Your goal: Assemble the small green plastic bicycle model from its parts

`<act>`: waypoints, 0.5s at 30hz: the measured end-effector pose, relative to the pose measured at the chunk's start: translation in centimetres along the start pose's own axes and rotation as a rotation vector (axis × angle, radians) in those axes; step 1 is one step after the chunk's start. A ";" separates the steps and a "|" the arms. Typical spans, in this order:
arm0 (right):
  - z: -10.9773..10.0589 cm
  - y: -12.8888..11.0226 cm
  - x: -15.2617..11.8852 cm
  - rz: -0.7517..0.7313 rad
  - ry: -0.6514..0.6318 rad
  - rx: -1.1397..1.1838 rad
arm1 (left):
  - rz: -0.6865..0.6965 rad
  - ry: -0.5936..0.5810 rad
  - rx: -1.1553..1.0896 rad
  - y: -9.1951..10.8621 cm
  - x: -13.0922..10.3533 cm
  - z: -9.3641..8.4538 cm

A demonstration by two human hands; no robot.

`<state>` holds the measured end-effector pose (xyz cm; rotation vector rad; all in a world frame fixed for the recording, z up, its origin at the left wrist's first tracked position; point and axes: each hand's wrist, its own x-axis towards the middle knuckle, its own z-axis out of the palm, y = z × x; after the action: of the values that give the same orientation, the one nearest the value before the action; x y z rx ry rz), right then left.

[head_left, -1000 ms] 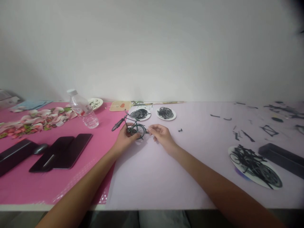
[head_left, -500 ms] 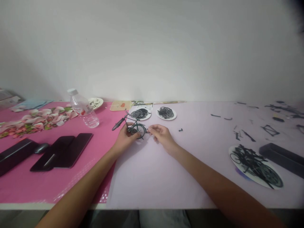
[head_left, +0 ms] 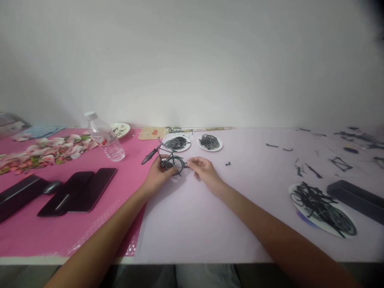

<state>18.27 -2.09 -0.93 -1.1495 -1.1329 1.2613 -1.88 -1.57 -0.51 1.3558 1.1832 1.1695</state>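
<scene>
A small dark model bicycle (head_left: 172,160) is held up just over the pale table surface, its front end pointing left. My left hand (head_left: 158,174) is closed around its frame and rear wheel, the thumb lying against the wheel's lower part. To the right of that wheel, my right hand (head_left: 203,169) pinches a tiny dark part (head_left: 186,165) between thumb and fingertips, close against the back of the bicycle. Whether the part touches the bicycle I cannot tell. Another small black piece (head_left: 228,163) lies on the table to the right.
Behind the bicycle stand two white plates of dark parts, the left plate (head_left: 187,148) and right plate (head_left: 220,146). An oval plate (head_left: 294,188) of bicycle parts sits right, beside a black tray (head_left: 357,200). Left are a plastic bottle (head_left: 105,138), phones (head_left: 93,192) and artificial petals (head_left: 54,148).
Both hands and the bicycle stay almost in the same place. The right fingers have shifted very slightly at the back of the rear wheel.
</scene>
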 end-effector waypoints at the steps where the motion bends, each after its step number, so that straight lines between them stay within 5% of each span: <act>1: 0.0 0.0 0.0 0.004 -0.001 -0.001 | -0.001 -0.002 -0.003 0.0 0.0 0.0; 15: -0.2 0.4 0.5 0.101 -0.083 0.152 | 0.008 -0.008 -0.031 -0.1 0.1 0.0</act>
<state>18.44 -1.60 -1.38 -1.0592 -1.0309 1.4588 -1.92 -1.48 -0.63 1.3424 1.1505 1.1825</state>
